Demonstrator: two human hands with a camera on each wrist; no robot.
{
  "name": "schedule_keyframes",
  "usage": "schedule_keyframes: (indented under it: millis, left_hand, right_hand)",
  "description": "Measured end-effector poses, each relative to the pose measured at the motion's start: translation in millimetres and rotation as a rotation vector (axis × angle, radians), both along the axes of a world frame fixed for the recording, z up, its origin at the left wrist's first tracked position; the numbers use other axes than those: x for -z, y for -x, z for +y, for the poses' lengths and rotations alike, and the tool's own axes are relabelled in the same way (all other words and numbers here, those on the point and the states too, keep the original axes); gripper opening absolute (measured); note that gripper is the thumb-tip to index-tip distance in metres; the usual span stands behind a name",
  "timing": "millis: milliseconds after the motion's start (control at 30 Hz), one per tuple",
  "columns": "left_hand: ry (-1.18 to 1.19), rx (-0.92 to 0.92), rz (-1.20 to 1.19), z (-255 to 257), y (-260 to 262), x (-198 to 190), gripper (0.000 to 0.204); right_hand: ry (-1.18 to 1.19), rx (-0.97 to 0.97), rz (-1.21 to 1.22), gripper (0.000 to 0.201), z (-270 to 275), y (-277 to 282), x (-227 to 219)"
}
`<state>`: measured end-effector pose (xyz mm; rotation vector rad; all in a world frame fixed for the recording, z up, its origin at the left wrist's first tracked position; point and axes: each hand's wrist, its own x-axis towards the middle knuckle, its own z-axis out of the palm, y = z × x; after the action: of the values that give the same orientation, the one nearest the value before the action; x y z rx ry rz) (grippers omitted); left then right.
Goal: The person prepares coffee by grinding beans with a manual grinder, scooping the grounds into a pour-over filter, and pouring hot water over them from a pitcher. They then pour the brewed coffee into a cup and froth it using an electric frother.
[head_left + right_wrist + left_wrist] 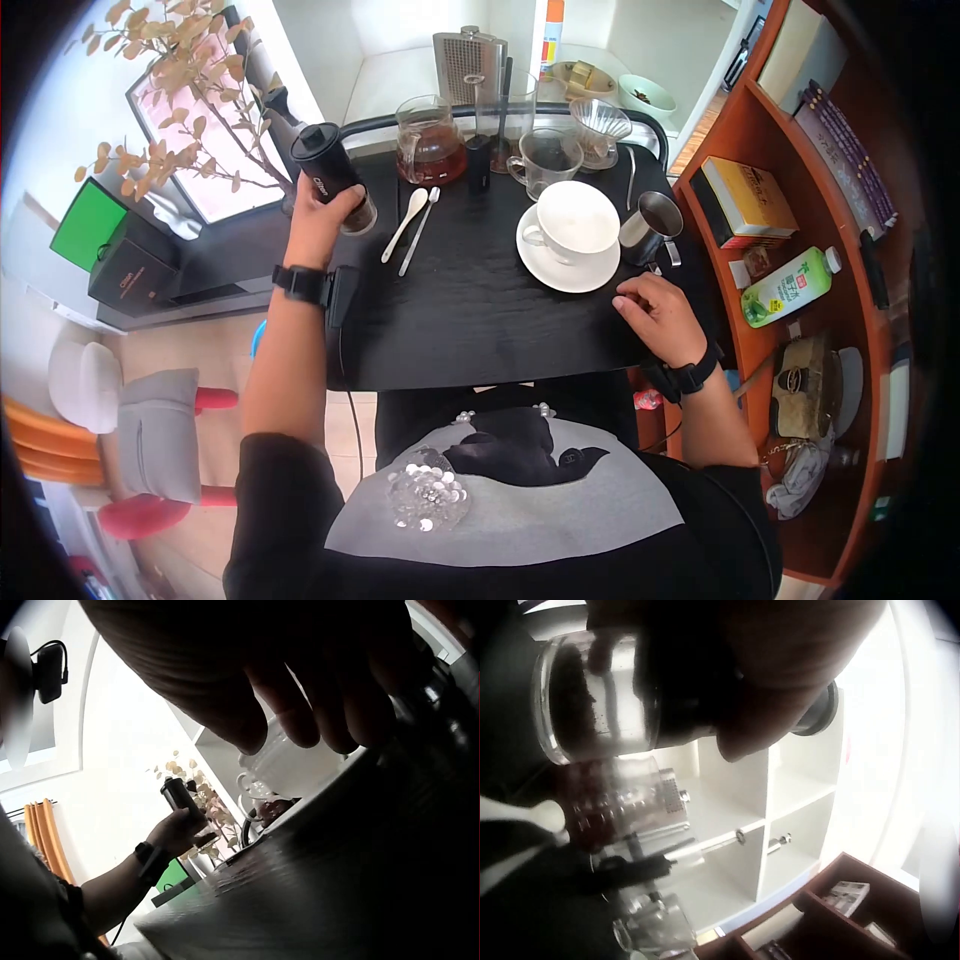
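Curtains (51,844) show only in my right-wrist view. Left hand (325,215) grips grinder (322,162), right hand (664,318) relaxed; jug (640,238) beside white cup (578,220).

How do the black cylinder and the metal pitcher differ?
- Hold: the left hand grips the black cylinder; no hand holds the metal pitcher.
- Look: the cylinder is black with a clear lower end; the pitcher is shiny metal.
- Top: the cylinder's is capped; the pitcher's is open.
Shared: both have rounded bodies.
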<state>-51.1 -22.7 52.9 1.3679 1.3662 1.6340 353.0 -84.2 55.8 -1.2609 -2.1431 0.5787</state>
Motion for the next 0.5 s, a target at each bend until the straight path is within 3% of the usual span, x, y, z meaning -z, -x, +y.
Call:
schedule_keyframes:
  millis: [267,500]
  left_hand:
    - [0.008,-0.061,0.009,63,21,39,0.048]
    - [0.068,-0.089,-0.002,69,13,44,0.052]
  right_hand:
    - [0.009,0.148,0.082,0.034,13,-13,27]
    - [0.074,0.268,0.184,0.042,22,-22,34]
